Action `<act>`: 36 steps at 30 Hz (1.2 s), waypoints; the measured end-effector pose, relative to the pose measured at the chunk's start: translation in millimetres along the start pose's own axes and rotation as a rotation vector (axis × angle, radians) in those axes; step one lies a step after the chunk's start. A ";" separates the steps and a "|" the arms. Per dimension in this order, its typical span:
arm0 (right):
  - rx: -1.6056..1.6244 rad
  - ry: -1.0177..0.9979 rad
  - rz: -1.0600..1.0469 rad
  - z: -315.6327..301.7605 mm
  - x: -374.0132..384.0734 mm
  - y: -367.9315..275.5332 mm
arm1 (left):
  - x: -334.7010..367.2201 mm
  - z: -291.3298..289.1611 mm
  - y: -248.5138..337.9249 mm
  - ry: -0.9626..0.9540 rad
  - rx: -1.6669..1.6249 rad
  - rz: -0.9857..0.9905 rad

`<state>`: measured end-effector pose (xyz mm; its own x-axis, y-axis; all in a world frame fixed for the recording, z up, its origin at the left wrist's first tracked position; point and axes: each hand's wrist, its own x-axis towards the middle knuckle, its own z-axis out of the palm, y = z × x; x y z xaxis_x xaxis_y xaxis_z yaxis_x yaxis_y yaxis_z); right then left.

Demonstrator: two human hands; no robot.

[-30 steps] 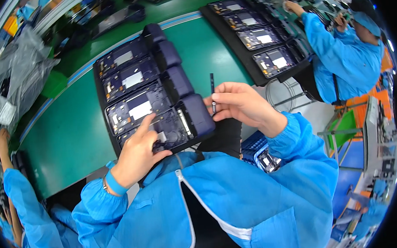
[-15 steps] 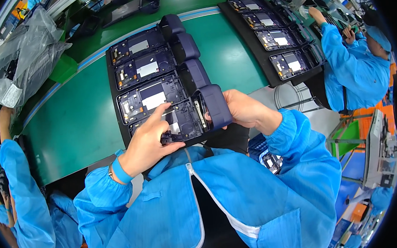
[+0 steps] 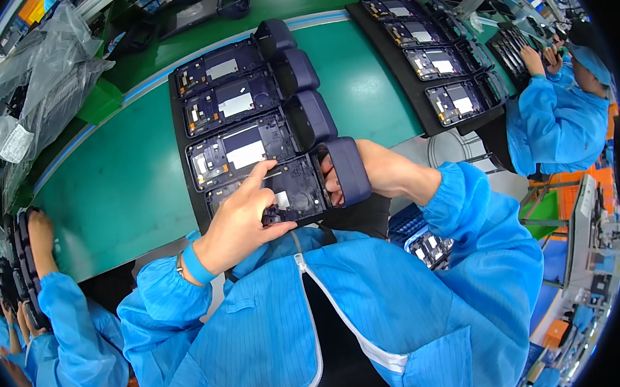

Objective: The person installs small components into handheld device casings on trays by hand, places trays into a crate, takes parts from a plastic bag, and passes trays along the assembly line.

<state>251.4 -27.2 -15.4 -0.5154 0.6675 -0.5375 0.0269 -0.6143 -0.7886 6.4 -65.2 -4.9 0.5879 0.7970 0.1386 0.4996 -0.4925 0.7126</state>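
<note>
Nearest me lies a dark tablet-like device housing point(image 3: 298, 183), its inside facing up, with a hollow raised end point(image 3: 349, 170) on the right. My left hand point(image 3: 243, 216) rests over its near left part, index finger and thumb stretched out and apart. My right hand point(image 3: 381, 168) comes in from the right behind the raised end, its bent fingers showing inside the hollow and gripping there. Whatever lies under those fingers is hidden. Beyond it, a similar open housing point(image 3: 214, 160) shows a white rectangle and small orange parts.
More such housings point(image 3: 228, 102) stand in a row on a black mat point(image 3: 179, 123) on the green bench point(image 3: 122, 185). Another row point(image 3: 454, 101) sits to the right. Co-workers in blue point(image 3: 553, 119) work at both sides. Clear plastic bags point(image 3: 36, 83) hang at left.
My right fingers have moved deeper into the hollow, covering the pale strip seen there before. My left hand stays nearly in place. The left co-worker's hand has come down to dark parts.
</note>
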 end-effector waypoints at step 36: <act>0.593 0.354 -0.447 6.8 -48.4 110.0 | 118.6 -103.6 -177.8 0.112 -0.402 -0.849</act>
<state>273.5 -129.9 -74.1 -0.0669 0.9340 -0.3510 -0.6251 -0.3134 -0.7148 -78.6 153.1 -43.9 0.0536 0.8731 -0.4846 0.4636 0.4081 0.7865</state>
